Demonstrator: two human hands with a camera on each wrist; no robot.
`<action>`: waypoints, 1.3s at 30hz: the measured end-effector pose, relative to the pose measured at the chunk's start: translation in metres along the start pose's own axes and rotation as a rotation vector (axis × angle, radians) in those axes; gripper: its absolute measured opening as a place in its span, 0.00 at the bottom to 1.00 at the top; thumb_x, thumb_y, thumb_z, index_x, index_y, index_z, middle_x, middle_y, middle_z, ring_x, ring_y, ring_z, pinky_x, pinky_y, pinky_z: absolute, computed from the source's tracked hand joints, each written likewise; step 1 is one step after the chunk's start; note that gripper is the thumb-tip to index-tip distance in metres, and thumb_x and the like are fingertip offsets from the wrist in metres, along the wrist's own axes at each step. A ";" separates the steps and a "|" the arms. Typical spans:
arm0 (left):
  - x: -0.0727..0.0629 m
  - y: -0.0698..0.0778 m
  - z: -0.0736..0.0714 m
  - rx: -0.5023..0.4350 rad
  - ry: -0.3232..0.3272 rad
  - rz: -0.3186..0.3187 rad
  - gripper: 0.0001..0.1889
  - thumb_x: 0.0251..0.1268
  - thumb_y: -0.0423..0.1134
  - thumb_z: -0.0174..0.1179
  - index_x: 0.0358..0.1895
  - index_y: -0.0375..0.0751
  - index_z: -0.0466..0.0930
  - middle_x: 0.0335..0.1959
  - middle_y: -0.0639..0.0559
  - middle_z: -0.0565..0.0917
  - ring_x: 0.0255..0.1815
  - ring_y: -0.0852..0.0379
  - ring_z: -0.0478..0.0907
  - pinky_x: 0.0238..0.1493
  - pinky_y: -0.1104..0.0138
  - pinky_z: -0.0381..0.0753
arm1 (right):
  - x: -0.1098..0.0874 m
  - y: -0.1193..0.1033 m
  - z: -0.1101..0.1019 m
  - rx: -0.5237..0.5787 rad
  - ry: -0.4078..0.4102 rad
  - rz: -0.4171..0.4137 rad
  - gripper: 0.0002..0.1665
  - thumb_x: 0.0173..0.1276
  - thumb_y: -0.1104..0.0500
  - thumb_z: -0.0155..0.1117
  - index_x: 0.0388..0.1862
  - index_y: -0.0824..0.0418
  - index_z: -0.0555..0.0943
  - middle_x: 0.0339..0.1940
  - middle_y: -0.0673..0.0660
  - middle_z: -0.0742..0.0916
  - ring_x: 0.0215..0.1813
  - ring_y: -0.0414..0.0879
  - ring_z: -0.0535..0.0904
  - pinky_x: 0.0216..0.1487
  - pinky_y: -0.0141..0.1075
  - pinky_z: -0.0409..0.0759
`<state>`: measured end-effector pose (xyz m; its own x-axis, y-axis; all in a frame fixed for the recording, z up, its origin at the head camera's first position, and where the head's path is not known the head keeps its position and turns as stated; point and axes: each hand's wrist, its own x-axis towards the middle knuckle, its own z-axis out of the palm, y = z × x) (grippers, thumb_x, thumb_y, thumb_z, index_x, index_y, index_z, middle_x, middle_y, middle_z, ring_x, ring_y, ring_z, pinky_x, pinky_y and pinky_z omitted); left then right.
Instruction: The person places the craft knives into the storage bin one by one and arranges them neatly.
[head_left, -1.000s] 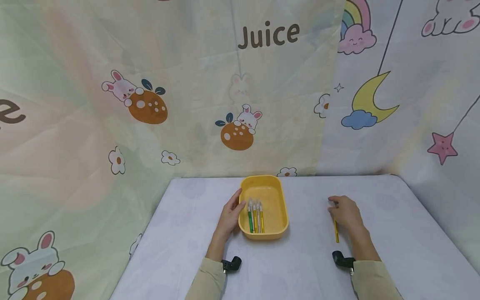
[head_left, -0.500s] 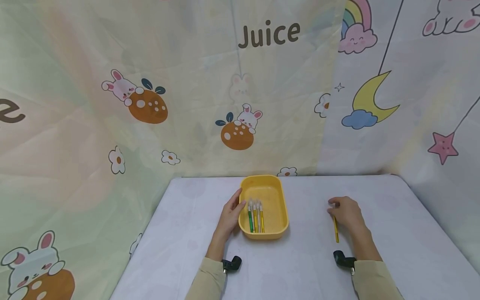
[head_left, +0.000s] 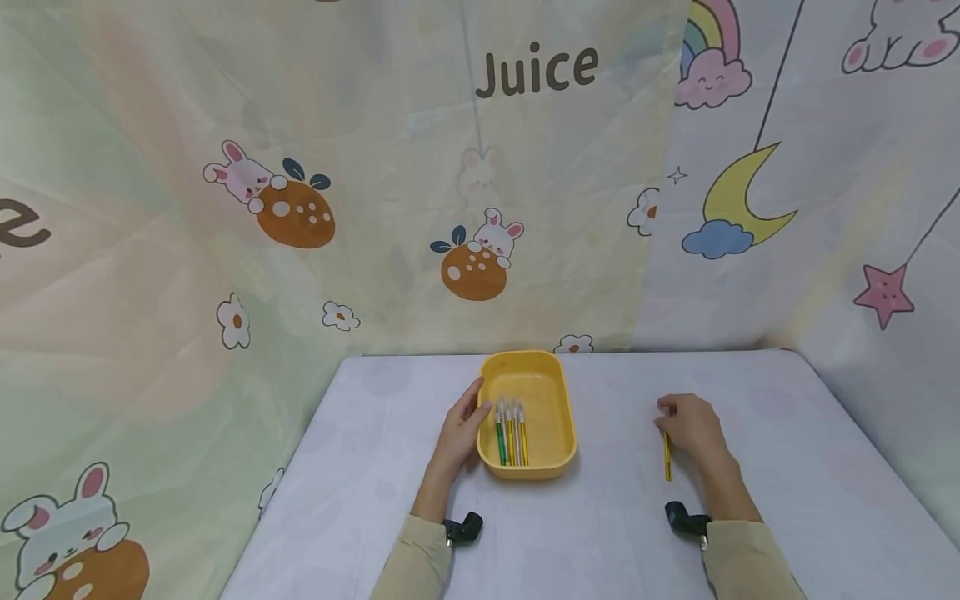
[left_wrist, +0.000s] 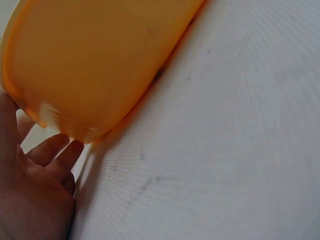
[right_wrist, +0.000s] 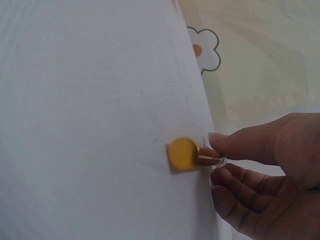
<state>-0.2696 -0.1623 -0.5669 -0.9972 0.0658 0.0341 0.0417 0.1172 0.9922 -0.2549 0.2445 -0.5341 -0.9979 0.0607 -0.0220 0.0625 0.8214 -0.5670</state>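
Note:
A yellow tray (head_left: 546,417) stands on the white table, with several slim green and yellow pens with clear caps (head_left: 513,435) lying side by side in its left half. My left hand (head_left: 456,429) holds the tray's left side, thumb over the rim; the left wrist view shows the fingers of this hand (left_wrist: 37,185) against the wall of the tray (left_wrist: 100,65). To the right, apart from the tray, my right hand (head_left: 693,427) pinches a yellow pen (head_left: 667,462) between thumb and fingers. In the right wrist view, the round yellow end of the pen (right_wrist: 182,154) points towards the camera; its far end is hidden.
White cloth covers the table (head_left: 615,517). Behind it hangs a printed curtain (head_left: 405,275) with rabbits and flowers, meeting the table's back edge. A pale curtain (head_left: 847,400) closes off the right side. Each wrist wears a small black camera (head_left: 465,528).
The lower end of the yellow pen in my right hand has swung slightly to the left. My left hand and the tray stay where they were.

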 end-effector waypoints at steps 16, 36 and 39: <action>0.000 0.003 0.000 0.005 0.000 -0.021 0.27 0.80 0.47 0.57 0.78 0.68 0.66 0.82 0.63 0.63 0.85 0.54 0.55 0.85 0.51 0.55 | -0.004 -0.018 0.001 0.130 0.037 -0.048 0.26 0.74 0.64 0.64 0.68 0.71 0.78 0.61 0.76 0.81 0.57 0.68 0.83 0.43 0.46 0.87; -0.002 0.003 0.000 0.013 0.009 -0.017 0.28 0.80 0.46 0.57 0.79 0.65 0.66 0.82 0.61 0.64 0.85 0.53 0.55 0.84 0.50 0.56 | -0.002 -0.046 0.015 0.336 0.025 -0.134 0.34 0.72 0.68 0.65 0.76 0.67 0.70 0.66 0.70 0.78 0.40 0.49 0.87 0.36 0.33 0.86; -0.002 0.003 0.000 0.015 0.011 -0.017 0.28 0.80 0.45 0.57 0.79 0.65 0.66 0.82 0.61 0.64 0.85 0.53 0.55 0.84 0.51 0.56 | -0.002 -0.051 0.016 0.364 0.026 -0.141 0.34 0.73 0.68 0.65 0.76 0.65 0.71 0.66 0.70 0.78 0.39 0.49 0.88 0.38 0.36 0.89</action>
<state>-0.2674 -0.1617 -0.5639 -0.9984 0.0527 0.0183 0.0252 0.1333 0.9908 -0.2567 0.1931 -0.5183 -0.9953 -0.0200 0.0947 -0.0893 0.5678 -0.8183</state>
